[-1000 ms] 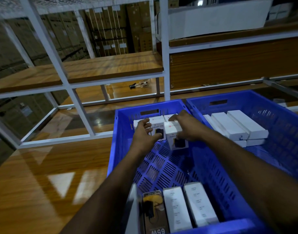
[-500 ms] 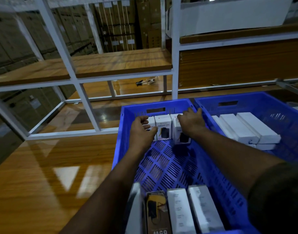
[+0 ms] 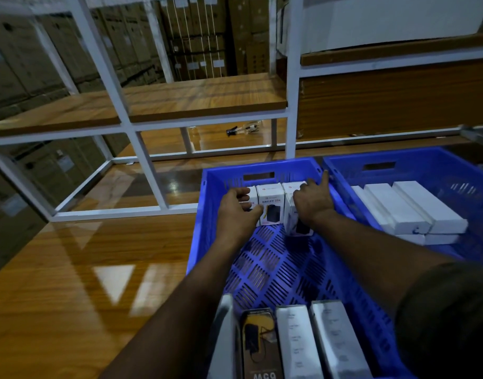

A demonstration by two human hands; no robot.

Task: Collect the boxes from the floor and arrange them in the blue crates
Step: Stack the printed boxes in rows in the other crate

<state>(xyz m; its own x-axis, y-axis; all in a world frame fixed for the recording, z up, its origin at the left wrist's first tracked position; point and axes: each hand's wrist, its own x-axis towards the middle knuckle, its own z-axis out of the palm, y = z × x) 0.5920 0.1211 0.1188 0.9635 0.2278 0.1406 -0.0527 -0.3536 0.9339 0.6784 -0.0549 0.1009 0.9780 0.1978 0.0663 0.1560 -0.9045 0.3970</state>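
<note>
Three small white boxes stand in a row against the far wall of the left blue crate (image 3: 275,266). My left hand (image 3: 236,214) curls around the leftmost box (image 3: 252,193), thumb at its front. The middle box (image 3: 272,205), printed "HALLEY 20K", stands free between my hands. My right hand (image 3: 312,205) grips the rightmost box (image 3: 292,187) from above, with the index finger stretched to the crate's far right corner. Two long white boxes (image 3: 297,340) and a black-and-yellow box (image 3: 260,343) lie at the crate's near end.
A second blue crate (image 3: 399,157) touches the first on the right and holds several long white boxes (image 3: 415,207). A white metal rack (image 3: 141,160) with wooden shelves stands behind. Glossy wooden floor (image 3: 84,283) lies to the left. A small dark object (image 3: 241,129) lies under the rack.
Both hands have pushed the small boxes farther back, so they now stand lined up against the crate's far wall. My right index finger has stretched out to the corner.
</note>
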